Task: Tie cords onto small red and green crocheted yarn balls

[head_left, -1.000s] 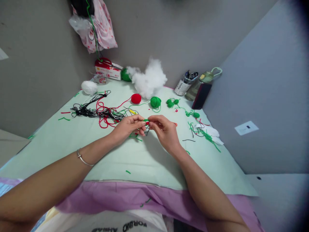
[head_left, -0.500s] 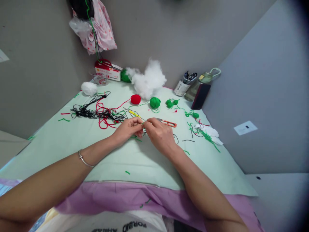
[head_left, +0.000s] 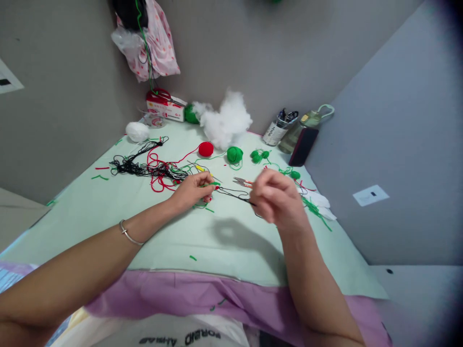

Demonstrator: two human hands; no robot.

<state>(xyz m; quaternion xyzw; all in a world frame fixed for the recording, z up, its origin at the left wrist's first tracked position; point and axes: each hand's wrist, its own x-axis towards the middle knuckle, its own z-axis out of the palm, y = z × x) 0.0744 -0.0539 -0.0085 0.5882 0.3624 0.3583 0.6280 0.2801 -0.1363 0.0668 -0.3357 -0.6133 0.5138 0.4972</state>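
My left hand (head_left: 191,192) is closed in a pinch on a small green and red yarn piece (head_left: 216,185), mostly covered by the fingers. Black yarn (head_left: 233,194) runs from that piece to my right hand (head_left: 278,197), whose curled fingers grip it, slightly blurred and raised above the table. Whether a needle is also in those fingers I cannot tell. Thread snips (head_left: 241,181) with orange handles lie just behind my right hand, partly covered by it. A yellow-handled tool (head_left: 203,170) rests beyond my left fingers.
A tangle of black yarn (head_left: 132,166) and loose red yarn (head_left: 155,159) spreads at the left. Farther back are a red ball (head_left: 206,149), a green ball (head_left: 235,154), white stuffing (head_left: 227,123) and a white ball (head_left: 137,131). A phone (head_left: 304,147) leans against a bottle (head_left: 288,137) at right.
My right hand has moved right and up, away from my left hand, drawing the black yarn out between them. My left hand stays nearly in place, still pinching the piece.
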